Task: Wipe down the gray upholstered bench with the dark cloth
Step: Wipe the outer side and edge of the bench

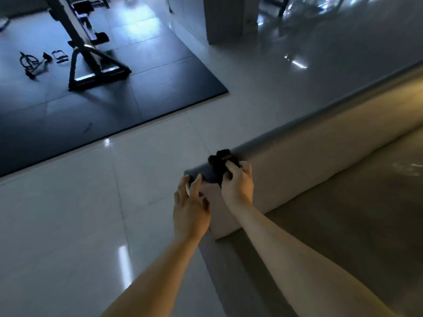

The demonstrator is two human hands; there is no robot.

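Gripping dark cloth (220, 159) on bench (288, 172), R hand (238, 186)

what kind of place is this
Most likely a gym: a black rubber floor mat carries an exercise machine frame, with loose cable handles lying beside it on the mat.

Bench (297, 175), near centre to far right. On its near-end top edge: cloth (219, 160). Left: glossy tiled floor (80, 213). On floor, far left: black mat (148, 99). On mat: machine frame (98, 80), small handles (32, 62).
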